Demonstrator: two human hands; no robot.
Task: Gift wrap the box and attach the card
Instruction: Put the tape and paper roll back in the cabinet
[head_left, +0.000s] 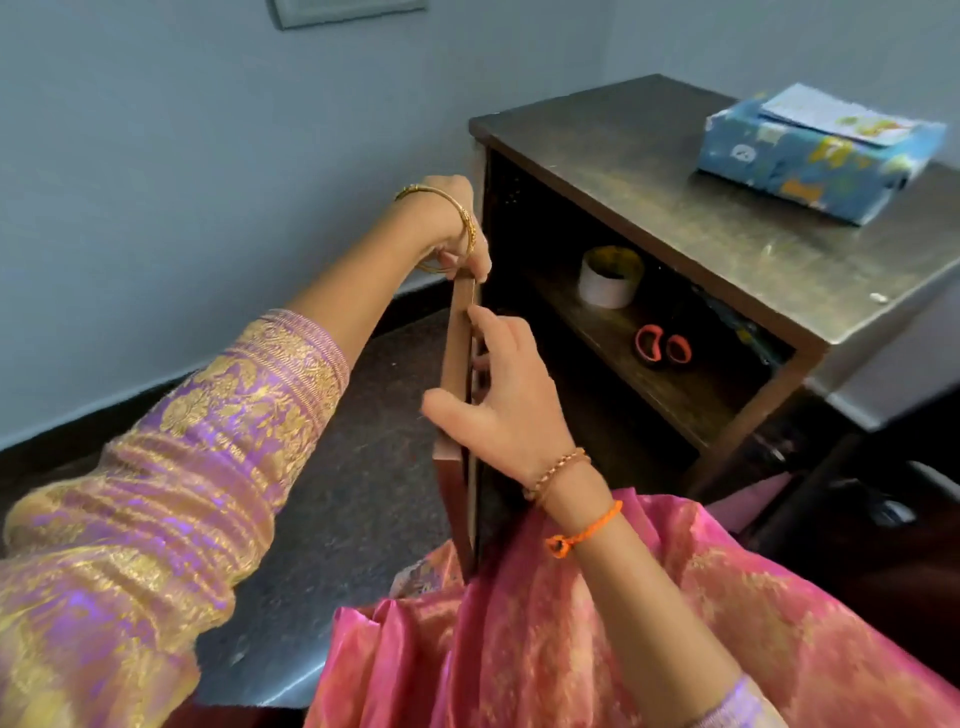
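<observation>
Up on the bench (675, 208), far right, sits your wrapped box (815, 156) with the card (836, 117) lying on its top, well apart from both hands. Your left hand (457, 228) pinches the top edge of the cabinet door (457, 364); your right hand (498, 395) curls round that same edge lower down. The door stands on its long axis, upright, edge toward you. The box lies up and right of both grips, and the right hand is nearer it. Tape roll (610, 278) and scissors (662, 348) sit on the shelf inside.
</observation>
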